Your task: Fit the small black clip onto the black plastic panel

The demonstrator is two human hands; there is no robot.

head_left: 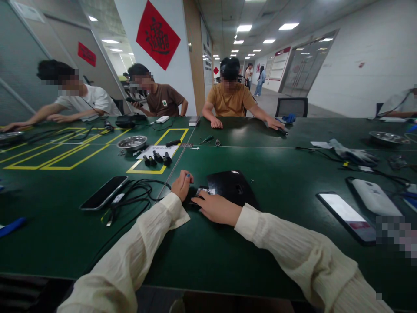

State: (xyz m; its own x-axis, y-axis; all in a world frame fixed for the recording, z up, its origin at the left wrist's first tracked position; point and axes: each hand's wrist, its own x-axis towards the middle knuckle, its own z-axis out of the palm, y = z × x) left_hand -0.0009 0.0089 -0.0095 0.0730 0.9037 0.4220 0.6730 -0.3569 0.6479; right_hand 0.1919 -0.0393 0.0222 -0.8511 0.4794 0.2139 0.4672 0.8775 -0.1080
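Note:
My left hand (181, 186) is closed just above the table, its fingers curled in a pinch. A small blue spot shows at its fingertips; whether that is a held piece I cannot make out. Beside it, my right hand (217, 207) is closed over the edge of a small black-and-silver part (203, 191), mostly hidden by the fingers. Right behind my right hand lies a glossy black curved cover (233, 184) with a small recess. A tiny light-coloured piece (252, 180) rests on the table to the cover's right.
On the green table (280, 261), a phone (104, 192) and black cables (138, 191) lie left. Black cylindrical parts (158, 158) and a metal bowl (132, 142) stand farther back. Another phone (347, 217) and a white device (374, 196) lie right. Several people sit opposite.

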